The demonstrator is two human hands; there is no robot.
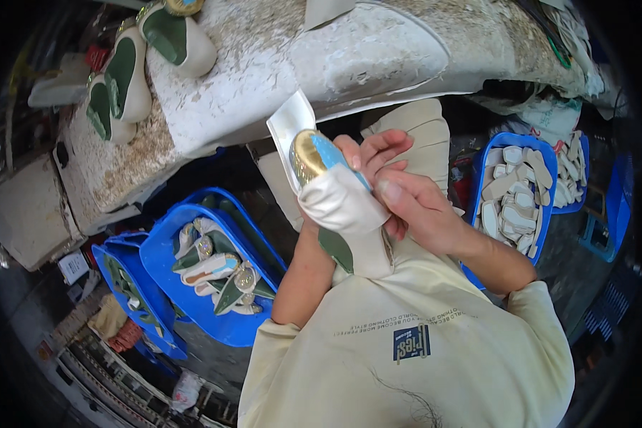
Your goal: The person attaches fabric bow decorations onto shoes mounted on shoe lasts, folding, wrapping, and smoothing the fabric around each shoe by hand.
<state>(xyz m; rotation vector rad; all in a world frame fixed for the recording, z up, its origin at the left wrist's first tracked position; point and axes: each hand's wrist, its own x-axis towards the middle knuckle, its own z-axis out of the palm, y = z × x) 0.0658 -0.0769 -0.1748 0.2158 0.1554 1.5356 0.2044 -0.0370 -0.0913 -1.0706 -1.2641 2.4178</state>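
Both my hands hold a partly made cream shoe [339,203] in front of my chest. It has a shiny gold, glittery rounded part [308,158] at its upper end, a light blue patch [328,151] beside that, and green showing lower down. A stiff white flap [292,121] stands up behind the gold part. My left hand [381,148] is largely hidden behind the shoe, its fingers coming round the far side. At the shoe's right edge, my right hand [424,207] presses with its thumb, fingers curled beneath.
A worn, stained workbench [242,71] runs across the far side. Several cream-and-green shoes [128,78] stand at its left. On the left, a blue bin [214,324] holds similar shoes; on the right, another blue bin [488,150] holds cream sole-shaped pieces.
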